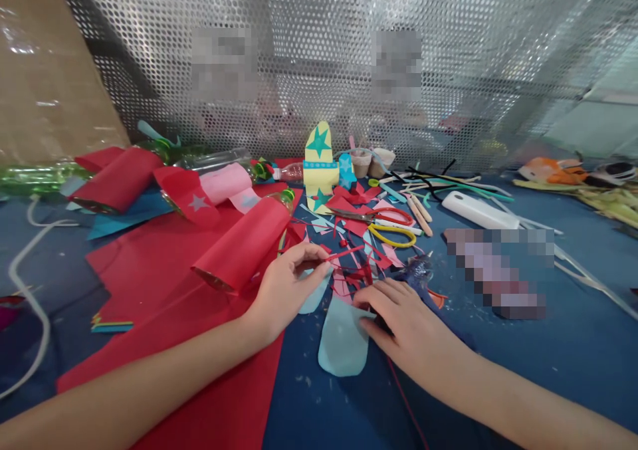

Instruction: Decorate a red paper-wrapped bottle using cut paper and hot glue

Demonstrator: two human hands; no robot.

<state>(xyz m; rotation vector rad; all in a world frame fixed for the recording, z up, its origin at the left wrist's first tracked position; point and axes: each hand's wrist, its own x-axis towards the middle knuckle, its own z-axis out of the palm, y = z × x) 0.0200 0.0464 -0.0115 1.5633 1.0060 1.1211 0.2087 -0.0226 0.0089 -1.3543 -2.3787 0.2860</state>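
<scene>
Head view: my left grip [286,287] on a red strip [347,252], my right grip [396,310] at a pale blue paper [343,343]

At the far left a brown cardboard sheet [54,71] stands behind a green bottle [32,179], and a white cord [37,304] winds over the counter [573,363]. Next come bottles wrapped in red. The nearest red-wrapped bottle [244,244] lies tilted on a large red paper [214,370], its green cap pointing away from me.

My left grip is just beside that bottle, thumb and forefinger pinched on the thin red strip, which sticks out to the right above a litter of paper scraps [343,287]. Behind the scraps stands a yellow cutout [319,147] with green stars.

The pale blue paper lies on the counter between my wrists, its rounded end toward me. My right grip is curled at its upper right corner; I cannot tell whether finger and thumb are squeezing it or only touching.

Beyond that grip lie scissors [355,215] with one red and one yellow loop. Farther right are a white tool [479,211] and a blurred-out patch, then an orange and white object [551,171] near the counter's back.
</scene>
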